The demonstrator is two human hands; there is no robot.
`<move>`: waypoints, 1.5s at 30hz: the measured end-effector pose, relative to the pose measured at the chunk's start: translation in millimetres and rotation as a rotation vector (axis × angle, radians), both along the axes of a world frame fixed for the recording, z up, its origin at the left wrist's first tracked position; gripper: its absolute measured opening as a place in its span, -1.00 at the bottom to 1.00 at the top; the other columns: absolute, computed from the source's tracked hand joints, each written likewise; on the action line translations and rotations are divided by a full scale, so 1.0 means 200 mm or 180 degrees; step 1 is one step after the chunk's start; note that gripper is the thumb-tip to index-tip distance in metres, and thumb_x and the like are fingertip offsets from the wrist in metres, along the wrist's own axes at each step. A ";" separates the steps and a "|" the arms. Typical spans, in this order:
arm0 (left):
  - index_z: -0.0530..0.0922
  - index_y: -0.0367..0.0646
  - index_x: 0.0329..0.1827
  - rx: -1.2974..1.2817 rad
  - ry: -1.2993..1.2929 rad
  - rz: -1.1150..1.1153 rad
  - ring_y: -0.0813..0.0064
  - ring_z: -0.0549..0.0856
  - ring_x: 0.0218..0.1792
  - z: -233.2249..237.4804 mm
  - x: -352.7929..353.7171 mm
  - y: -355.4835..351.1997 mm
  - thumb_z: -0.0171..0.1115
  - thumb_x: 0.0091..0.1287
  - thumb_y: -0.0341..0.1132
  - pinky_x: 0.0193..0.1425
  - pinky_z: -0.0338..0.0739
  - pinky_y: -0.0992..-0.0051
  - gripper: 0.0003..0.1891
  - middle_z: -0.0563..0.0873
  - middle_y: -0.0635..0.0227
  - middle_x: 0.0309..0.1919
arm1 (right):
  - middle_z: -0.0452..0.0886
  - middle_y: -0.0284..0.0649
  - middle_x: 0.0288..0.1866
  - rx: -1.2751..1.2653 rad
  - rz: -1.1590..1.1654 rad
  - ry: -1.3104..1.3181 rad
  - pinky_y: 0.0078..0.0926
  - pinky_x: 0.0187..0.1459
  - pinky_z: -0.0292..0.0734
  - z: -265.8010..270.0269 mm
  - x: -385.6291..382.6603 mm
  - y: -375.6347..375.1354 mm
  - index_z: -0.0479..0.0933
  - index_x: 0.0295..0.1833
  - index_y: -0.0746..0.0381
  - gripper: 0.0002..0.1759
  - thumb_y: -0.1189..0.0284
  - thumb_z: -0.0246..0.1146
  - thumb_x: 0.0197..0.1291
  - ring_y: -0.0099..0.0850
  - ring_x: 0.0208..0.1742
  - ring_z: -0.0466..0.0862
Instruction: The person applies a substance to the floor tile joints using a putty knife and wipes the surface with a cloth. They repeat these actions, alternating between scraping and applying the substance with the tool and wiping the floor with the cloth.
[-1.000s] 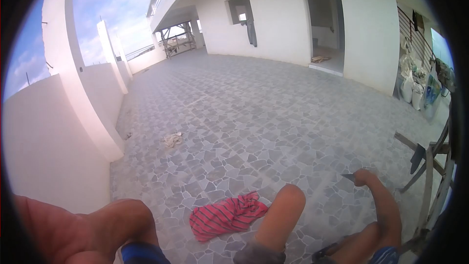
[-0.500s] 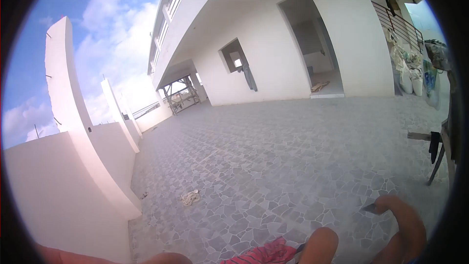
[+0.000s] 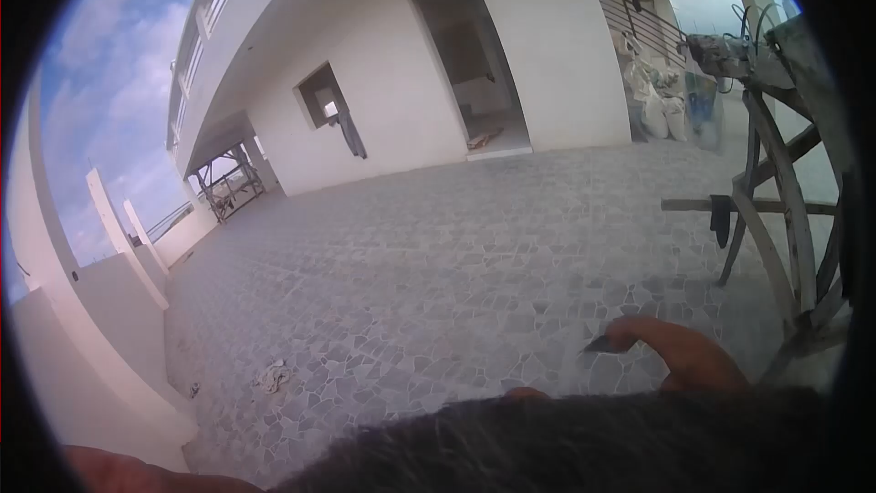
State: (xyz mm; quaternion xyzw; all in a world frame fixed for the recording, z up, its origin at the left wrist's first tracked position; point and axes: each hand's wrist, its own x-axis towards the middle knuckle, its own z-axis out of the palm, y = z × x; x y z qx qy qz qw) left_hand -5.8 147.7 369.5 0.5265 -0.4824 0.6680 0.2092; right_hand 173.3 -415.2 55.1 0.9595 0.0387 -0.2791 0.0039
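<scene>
My right hand (image 3: pixel 628 332) is bent down at the wrist, low over the tiled floor (image 3: pixel 438 301) on the right. Its fingers are closed on a small pointed grey blade (image 3: pixel 598 344), which looks like a trowel tip. Any handle is hidden in the hand. At the bottom left a strip of bare skin (image 3: pixel 137 470), perhaps my left arm, enters the view, but no left hand shows. A dark, hairy-looking shape (image 3: pixel 547 447) covers the bottom middle and hides what lies below. A pale crumpled rag (image 3: pixel 272 376) lies on the floor to the left.
A rough wooden trestle (image 3: pixel 776 173) stands at right, with a black cloth (image 3: pixel 720 219) over its plank. White sacks (image 3: pixel 662 110) sit by the stairs. Ahead is a white building with a doorway (image 3: pixel 470 64). A low white wall (image 3: pixel 82 347) runs along the left.
The view has swung right, so the scene has shifted left and more of the trestle shows. The dark shape now covers the knee and the pink striped cloth. My right hand still grips the blade.
</scene>
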 end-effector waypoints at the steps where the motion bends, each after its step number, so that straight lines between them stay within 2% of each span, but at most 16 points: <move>1: 0.47 -0.21 0.17 -0.0005 -0.0021 -0.0012 0.20 0.68 -0.07 -0.01 -0.01 0.02 0.08 0.43 0.08 0.28 0.49 0.09 -0.48 0.68 0.07 -0.17 | 0.68 0.05 0.09 -0.0091 -0.0027 0.0031 -0.11 0.15 0.53 -0.02 0.00 -0.01 0.63 0.11 0.32 -0.57 0.33 0.15 0.20 -0.13 0.15 0.66; 2: 0.47 -0.21 0.18 -0.0088 -0.0105 -0.0018 0.20 0.68 -0.07 -0.03 -0.03 0.00 0.08 0.43 0.07 0.28 0.49 0.09 -0.48 0.68 0.07 -0.17 | 0.68 0.05 0.09 -0.0252 -0.0147 -0.0063 -0.10 0.16 0.53 0.03 0.02 -0.07 0.63 0.11 0.33 -0.57 0.33 0.15 0.20 -0.13 0.16 0.66; 3: 0.47 -0.21 0.18 -0.0101 -0.0106 -0.0012 0.21 0.69 -0.07 -0.05 -0.04 0.03 0.08 0.43 0.07 0.28 0.49 0.09 -0.48 0.68 0.07 -0.17 | 0.68 0.09 0.07 -0.0259 -0.0167 -0.0342 -0.10 0.14 0.53 -0.11 0.07 -0.16 0.65 0.08 0.31 -0.54 0.34 0.12 0.12 -0.02 0.11 0.67; 5: 0.46 -0.21 0.19 -0.0161 -0.0005 -0.0008 0.21 0.69 -0.07 -0.05 -0.05 0.02 0.08 0.44 0.06 0.28 0.49 0.09 -0.49 0.68 0.07 -0.17 | 0.72 0.02 0.04 -0.0461 -0.0202 -0.0028 -0.15 0.09 0.58 -0.10 0.11 -0.13 0.69 0.04 0.25 -0.55 0.25 0.22 0.08 -0.05 0.07 0.71; 8: 0.46 -0.21 0.19 -0.0175 0.0055 -0.0021 0.21 0.69 -0.07 -0.01 -0.03 0.05 0.07 0.44 0.05 0.29 0.48 0.08 -0.49 0.69 0.07 -0.17 | 0.74 0.01 -0.08 -0.0300 -0.0228 -0.0144 -0.15 -0.03 0.62 -0.08 0.11 -0.08 0.71 -0.09 0.26 -0.62 0.31 0.23 0.01 -0.07 -0.05 0.75; 9: 0.46 -0.21 0.20 -0.0179 0.0035 -0.0028 0.21 0.69 -0.07 0.00 -0.01 0.06 0.07 0.44 0.05 0.29 0.48 0.08 -0.49 0.69 0.07 -0.17 | 0.73 0.08 -0.12 -0.0249 -0.0048 -0.0138 -0.12 -0.06 0.60 -0.09 0.11 -0.09 0.69 -0.08 0.30 -0.61 0.29 0.16 0.10 -0.03 -0.09 0.74; 10: 0.46 -0.21 0.20 -0.0109 -0.0011 0.0013 0.21 0.69 -0.07 0.01 -0.01 0.06 0.07 0.44 0.05 0.30 0.48 0.08 -0.49 0.69 0.07 -0.17 | 0.72 0.08 -0.10 -0.0314 0.0172 -0.0072 -0.14 -0.03 0.59 -0.20 0.18 -0.12 0.70 -0.07 0.27 -0.62 0.28 0.17 0.10 -0.06 -0.05 0.73; 11: 0.46 -0.21 0.20 -0.0026 -0.0041 0.0040 0.21 0.69 -0.07 0.00 -0.01 0.05 0.07 0.44 0.04 0.30 0.48 0.07 -0.49 0.69 0.06 -0.17 | 0.73 0.05 -0.09 0.0006 0.0127 -0.0060 -0.16 0.01 0.59 -0.10 0.14 -0.05 0.71 -0.07 0.24 -0.62 0.28 0.18 0.09 -0.06 -0.01 0.73; 13: 0.46 -0.21 0.21 -0.0013 -0.0089 0.0079 0.21 0.70 -0.07 -0.02 -0.01 0.06 0.07 0.44 0.04 0.30 0.48 0.07 -0.50 0.69 0.06 -0.17 | 0.73 0.03 -0.07 -0.0083 0.0017 -0.0404 -0.16 0.03 0.58 -0.22 0.23 -0.02 0.70 -0.06 0.24 -0.62 0.29 0.18 0.08 -0.06 0.01 0.72; 16: 0.45 -0.20 0.22 -0.0030 -0.0134 0.0103 0.21 0.70 -0.07 -0.04 -0.03 0.07 0.07 0.45 0.03 0.31 0.48 0.06 -0.50 0.69 0.06 -0.17 | 0.72 0.04 -0.03 -0.0211 0.0126 -0.0180 -0.14 0.05 0.58 -0.27 0.19 -0.11 0.69 -0.02 0.26 -0.59 0.28 0.17 0.08 -0.05 0.03 0.71; 20: 0.45 -0.20 0.23 -0.0032 -0.0202 0.0219 0.21 0.70 -0.07 -0.06 -0.08 0.06 0.07 0.45 0.01 0.32 0.47 0.06 -0.50 0.70 0.06 -0.17 | 0.72 0.03 -0.04 -0.0386 0.0155 0.0066 -0.13 0.01 0.59 -0.07 0.22 0.05 0.69 -0.05 0.26 -0.60 0.28 0.22 0.05 -0.05 0.01 0.71; 23: 0.45 -0.20 0.24 -0.0001 -0.0287 0.0286 0.22 0.71 -0.07 -0.06 -0.11 0.06 0.07 0.45 0.00 0.33 0.47 0.05 -0.51 0.70 0.06 -0.17 | 0.73 0.01 -0.07 -0.0342 0.0275 -0.0253 -0.13 0.00 0.60 -0.22 0.27 -0.03 0.70 -0.08 0.25 -0.62 0.27 0.24 0.06 -0.04 -0.01 0.72; 28: 0.44 -0.20 0.25 0.0057 -0.0332 0.0390 0.22 0.71 -0.07 -0.06 -0.17 0.06 0.06 0.46 -0.01 0.34 0.47 0.04 -0.51 0.71 0.05 -0.17 | 0.72 0.03 -0.04 -0.0486 0.0161 -0.0017 -0.12 0.04 0.59 -0.16 0.25 0.02 0.70 -0.04 0.25 -0.62 0.27 0.21 0.10 -0.04 0.01 0.71; 31: 0.44 -0.20 0.26 0.0112 -0.0390 0.0445 0.22 0.71 -0.07 -0.05 -0.21 0.06 0.06 0.46 -0.02 0.34 0.46 0.04 -0.52 0.71 0.05 -0.17 | 0.72 0.05 -0.07 -0.0362 0.0396 -0.0166 -0.13 0.01 0.60 -0.23 0.27 0.00 0.70 -0.07 0.27 -0.60 0.29 0.19 0.03 -0.05 -0.02 0.72; 39: 0.44 -0.20 0.28 0.0271 -0.0467 0.0728 0.22 0.72 -0.07 0.00 -0.33 0.11 0.06 0.47 -0.05 0.36 0.46 0.02 -0.52 0.72 0.04 -0.17 | 0.73 0.07 -0.09 -0.0276 0.0418 -0.0370 -0.15 0.01 0.61 -0.08 0.20 0.10 0.70 -0.11 0.29 -0.60 0.25 0.19 0.05 -0.02 -0.04 0.73; 45: 0.43 -0.20 0.30 0.0230 -0.0470 0.0937 0.23 0.73 -0.07 0.00 -0.41 0.13 0.05 0.47 -0.07 0.38 0.45 0.01 -0.52 0.72 0.04 -0.17 | 0.71 0.09 -0.03 -0.0378 0.0550 -0.0268 -0.15 0.04 0.60 -0.23 0.31 -0.04 0.68 -0.08 0.33 -0.55 0.22 0.19 0.06 -0.01 0.01 0.71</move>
